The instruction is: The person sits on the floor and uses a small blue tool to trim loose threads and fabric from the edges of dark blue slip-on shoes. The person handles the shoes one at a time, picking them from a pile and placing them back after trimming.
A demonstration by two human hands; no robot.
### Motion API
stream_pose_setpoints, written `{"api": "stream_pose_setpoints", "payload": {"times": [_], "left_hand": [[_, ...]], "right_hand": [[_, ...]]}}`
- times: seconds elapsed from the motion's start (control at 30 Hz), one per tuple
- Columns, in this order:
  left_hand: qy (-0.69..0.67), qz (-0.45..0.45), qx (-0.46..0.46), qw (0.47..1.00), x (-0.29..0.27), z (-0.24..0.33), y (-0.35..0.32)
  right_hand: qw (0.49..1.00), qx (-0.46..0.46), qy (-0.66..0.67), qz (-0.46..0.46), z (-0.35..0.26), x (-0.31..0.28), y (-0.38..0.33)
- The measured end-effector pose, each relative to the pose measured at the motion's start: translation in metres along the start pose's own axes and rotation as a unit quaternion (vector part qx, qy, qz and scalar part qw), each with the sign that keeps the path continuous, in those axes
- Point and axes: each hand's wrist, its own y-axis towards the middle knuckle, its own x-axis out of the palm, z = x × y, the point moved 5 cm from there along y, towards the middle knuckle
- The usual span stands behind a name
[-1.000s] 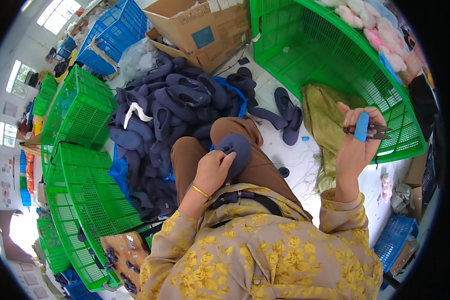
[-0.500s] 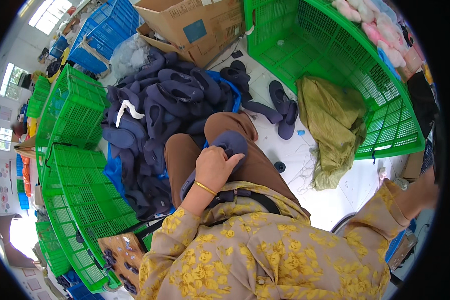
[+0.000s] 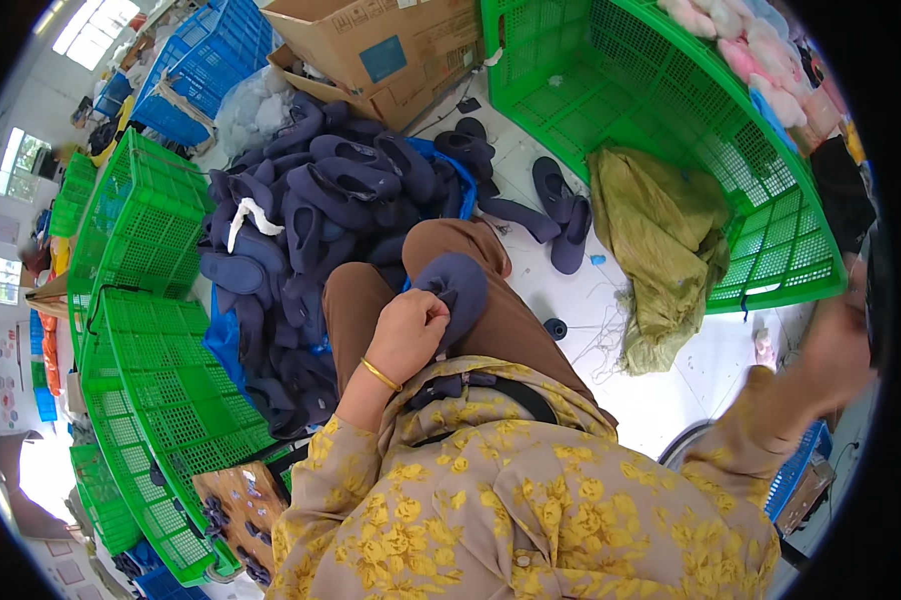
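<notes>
My left hand [image 3: 409, 328] is closed at the near edge of a dark navy cloth slipper [image 3: 463, 290], thumb and fingers pinched together. The slipper's rounded end rests on my brown-trousered lap. Far out at the right rim, my right hand [image 3: 839, 350] is raised and smeared by motion, so its fingers cannot be read. A large pile of similar navy slippers [image 3: 356, 165] lies on blue sheeting just beyond my knees, with a white strip [image 3: 253, 220] across it. Several loose slippers [image 3: 571, 235] lie on the floor right of the pile.
Green plastic crates [image 3: 161, 380] line the left side. A big green crate [image 3: 671, 100] stands far right, with an olive sack [image 3: 656, 250] hanging out of it. Beyond the pile is a cardboard box [image 3: 391, 60]. A wooden board [image 3: 241, 505] with small dark pieces sits at my left.
My left hand's fingers have drawn in from lying over the slipper to a pinch at its edge, uncovering more of it. The right hand has shifted slightly at the right rim.
</notes>
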Motion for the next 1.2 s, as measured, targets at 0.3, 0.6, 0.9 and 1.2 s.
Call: {"api": "stream_pose_setpoints", "payload": {"times": [0.3,0.6,0.9,1.2], "left_hand": [[-0.243,-0.077,-0.124,0.959,-0.012,-0.017,-0.015],[-0.333,-0.094,-0.131,0.929,-0.006,-0.03,-0.015],[-0.326,-0.079,-0.125,0.934,0.002,-0.025,-0.013],[-0.563,-0.11,-0.185,0.798,-0.006,-0.038,-0.019]], "right_hand": [[0.699,0.018,0.422,-0.578,-0.151,0.177,-0.259],[0.64,-0.081,0.384,-0.661,-0.164,0.193,-0.268],[0.655,0.044,0.458,-0.599,-0.17,0.192,-0.264],[0.347,0.714,0.547,-0.267,-0.028,0.232,-0.305]]}}
